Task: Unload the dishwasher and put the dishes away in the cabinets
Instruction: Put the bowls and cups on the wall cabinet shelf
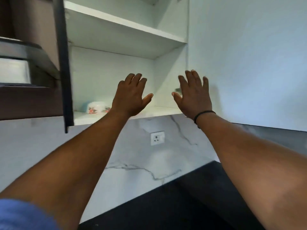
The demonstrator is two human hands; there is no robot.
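Head view: both hands are raised in front of the open wall cabinet [126, 52], palms facing it, fingers straight and spread, holding nothing. The left hand [131, 95] is level with the cabinet's bottom shelf, in front of the opening; the right hand [193, 95] is at the cabinet's right edge, beside the white door [249, 63] there. I can't tell if it touches the door. Dishes: a floral-print white bowl [98, 107] sits on the bottom shelf at the cabinet's left, with something blue [84, 106] just beside it, blurred. The upper shelf shows nothing from this angle. Below the cabinet are a marble backsplash with a wall socket [157, 138] and a dark countertop [191, 205]. The dishwasher is not in view. My read: this is between put-aways, one item shelved. The next move calls for returning to the dishwasher for another dish, or closing the doors if it's done.
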